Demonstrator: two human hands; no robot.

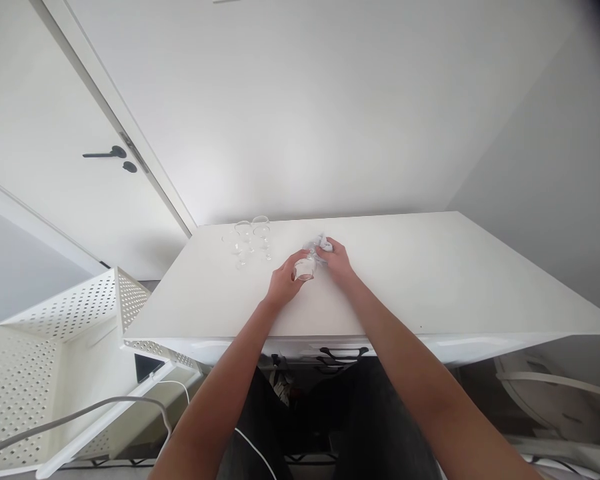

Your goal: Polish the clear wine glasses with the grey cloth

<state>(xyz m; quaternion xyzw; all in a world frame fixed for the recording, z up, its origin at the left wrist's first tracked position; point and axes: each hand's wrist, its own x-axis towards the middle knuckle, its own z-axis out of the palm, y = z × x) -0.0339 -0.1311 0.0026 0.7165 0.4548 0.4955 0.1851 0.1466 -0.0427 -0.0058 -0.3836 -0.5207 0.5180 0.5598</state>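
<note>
My left hand (283, 280) is wrapped round the bowl of a clear stemmed glass (305, 269), which is tilted with its rim toward me. Against the glass's far end, my right hand (338, 259) grips a crumpled white cloth (324, 243). The fingers partly hide the stem and foot. To the left, several clear stemmed glasses stand close together, among them a front glass (262, 233) and a rear glass (243, 229). All of this is on or just above a white dresser top (405, 280).
Below the top's front edge are dark drawer handles (344, 352). A white perforated cart (80, 320) with a cable stands at the lower left. Behind the dresser rises a white wall (300, 113); a door with a black handle (105, 153) is at the left.
</note>
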